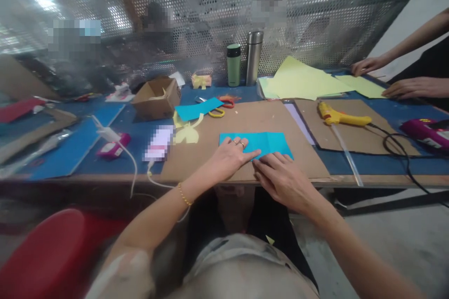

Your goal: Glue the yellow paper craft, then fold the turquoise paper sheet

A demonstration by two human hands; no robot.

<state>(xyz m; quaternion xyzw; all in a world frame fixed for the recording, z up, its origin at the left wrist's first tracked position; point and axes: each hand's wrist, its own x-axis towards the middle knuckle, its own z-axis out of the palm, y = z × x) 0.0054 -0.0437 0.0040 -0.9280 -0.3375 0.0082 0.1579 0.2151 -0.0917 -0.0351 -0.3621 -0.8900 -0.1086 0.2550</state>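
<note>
My left hand, thumb wide, rests on blue paper; my right hand bends over its near edge, grip unclear.

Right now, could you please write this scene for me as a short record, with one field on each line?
Left hand: fingers resting on a creased blue sheet; left hand
Right hand: fingers at the near edge of the blue sheet; right hand
Under the sheet: brown cardboard
Right side: yellow glue gun, lying on another cardboard piece
Far side: green flask beside steel flask, both upright
Left of cardboard: open box
Other person: hands at pale yellow paper
</note>
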